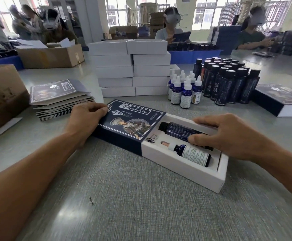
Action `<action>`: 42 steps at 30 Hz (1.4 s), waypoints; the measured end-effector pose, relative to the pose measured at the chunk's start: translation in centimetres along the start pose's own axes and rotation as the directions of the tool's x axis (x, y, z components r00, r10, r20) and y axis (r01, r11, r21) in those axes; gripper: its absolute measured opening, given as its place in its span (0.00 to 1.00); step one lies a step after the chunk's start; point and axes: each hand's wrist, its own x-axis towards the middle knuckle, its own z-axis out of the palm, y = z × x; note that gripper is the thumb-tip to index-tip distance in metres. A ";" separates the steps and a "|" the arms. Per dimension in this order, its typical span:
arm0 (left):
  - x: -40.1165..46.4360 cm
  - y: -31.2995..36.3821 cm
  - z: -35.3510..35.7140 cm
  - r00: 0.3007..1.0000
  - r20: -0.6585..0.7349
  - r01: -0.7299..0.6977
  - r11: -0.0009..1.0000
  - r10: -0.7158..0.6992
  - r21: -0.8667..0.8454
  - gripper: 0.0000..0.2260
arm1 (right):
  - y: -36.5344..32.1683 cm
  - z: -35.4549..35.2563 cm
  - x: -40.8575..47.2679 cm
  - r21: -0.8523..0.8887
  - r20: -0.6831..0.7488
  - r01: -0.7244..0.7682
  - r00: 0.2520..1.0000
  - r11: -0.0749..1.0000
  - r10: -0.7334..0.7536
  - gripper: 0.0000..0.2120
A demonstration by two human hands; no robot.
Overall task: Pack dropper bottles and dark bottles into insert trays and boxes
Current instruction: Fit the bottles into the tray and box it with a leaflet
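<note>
While the left hand [86, 119] grips the far-left end of the dark printed sleeve [129, 122], fingers curled over its top edge and thumb down its near side, the right hand [228, 136] rests on the white insert tray [202, 174] that juts out of the sleeve's right end. That hand's fingers curl over the tray's far wall and its thumb presses on the dark bottle [178, 130], which lies on its side in the far slot with its black cap pointing left. In the near slot lies a dropper bottle [188, 153], also on its side (white collar and pinkish bulb toward the sleeve). Sleeve and tray sit on the grey table [124, 197], near the middle. Beyond them, at centre, stands a stack of white boxes [133, 70] in two columns; just right of it is a cluster of upright dropper bottles [183, 87], then a group of upright dark bottles [228, 80]. A finished box [284, 101] lies at far right. At left, a fanned pile of flat sleeves [61, 100] sits beside a brown carton [2, 96]. Other people work at the far side of the room.
</note>
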 end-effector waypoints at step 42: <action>-8.1 1.1 -1.5 0.970 0.205 -0.163 0.977 0.133 0.137 0.28 | 0.4 -0.9 -1.3 0.382 -0.017 -0.326 0.933 0.865 0.359 0.22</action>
